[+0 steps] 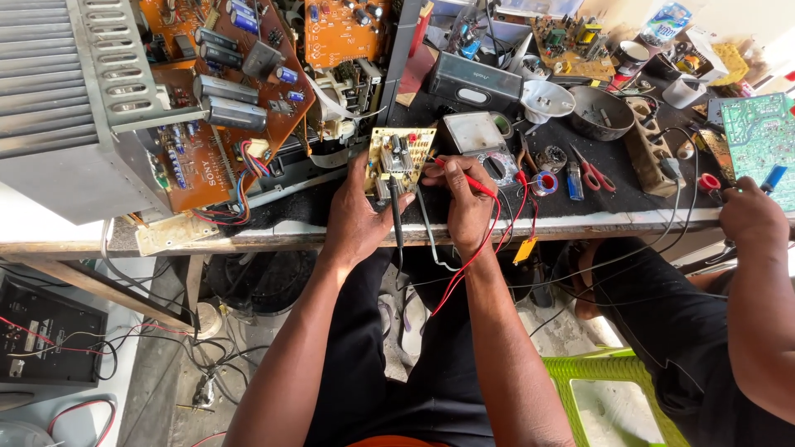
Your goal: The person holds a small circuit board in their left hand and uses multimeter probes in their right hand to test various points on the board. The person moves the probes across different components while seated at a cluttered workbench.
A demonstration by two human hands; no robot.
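Head view, looking down on a cluttered repair bench. The left hand (358,217) is gripping a small cream-coloured circuit board (400,156), fingers curled round its lower left corner and thumb lying along its bottom edge; the board is standing tilted at the front of the black work surface (596,203), studded with small components. A black test probe (397,222), thin and rod-shaped, is running down past the thumb, though which hand is steadying it cannot be told. The right hand (466,201) is pinching a slender red test probe (464,175) between thumb and fingertips, its tip touching the right edge of the board, its glossy red lead (476,252) looping below the bench edge. Just behind the right hand a grey boxy multimeter (483,149) is lying flat, its round dial showing. To the left, a ribbed grey metal chassis (74,91) is carrying large orange circuit boards (240,74) with cylindrical capacitors. Red-handled scissors (591,170) are lying to the right, near a shallow metal bowl (598,112). At far right, another person's hand (749,213) is resting beside a green circuit board (758,136).
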